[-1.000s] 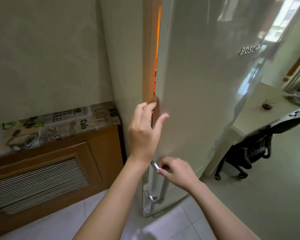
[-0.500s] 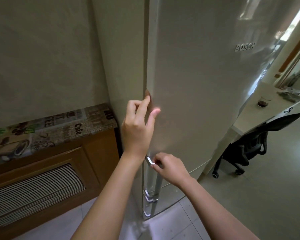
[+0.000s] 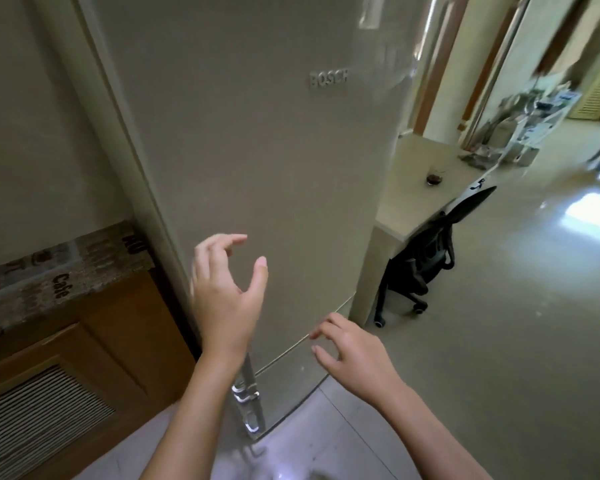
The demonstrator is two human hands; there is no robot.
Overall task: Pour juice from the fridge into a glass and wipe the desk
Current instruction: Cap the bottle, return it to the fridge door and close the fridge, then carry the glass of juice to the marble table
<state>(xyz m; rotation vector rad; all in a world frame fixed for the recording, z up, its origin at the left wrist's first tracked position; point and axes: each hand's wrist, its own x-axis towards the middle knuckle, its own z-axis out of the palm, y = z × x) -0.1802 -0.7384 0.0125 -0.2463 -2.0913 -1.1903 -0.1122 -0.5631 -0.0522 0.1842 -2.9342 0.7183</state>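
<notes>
A tall beige fridge (image 3: 257, 150) fills the middle of the view, and its door is closed. My left hand (image 3: 226, 292) hovers in front of the door's left edge with fingers spread, holding nothing. My right hand (image 3: 350, 351) is lower, near the seam above the bottom door, fingers apart and empty. The chrome handle (image 3: 248, 400) of the lower door shows below my left wrist. On the pale desk (image 3: 409, 199) to the right of the fridge stands a glass (image 3: 434, 177) with a dark liquid at its bottom. No juice container is visible.
A wooden radiator cover (image 3: 66, 368) with a patterned top stands left of the fridge. A black office chair (image 3: 426, 268) is tucked under the desk. Clutter (image 3: 520, 133) sits at the desk's far end. Open tiled floor (image 3: 516, 341) lies to the right.
The fridge door has gone from slightly ajar to closed. Both hands have let go of the door edge and handle and pulled back. The view has turned to the right.
</notes>
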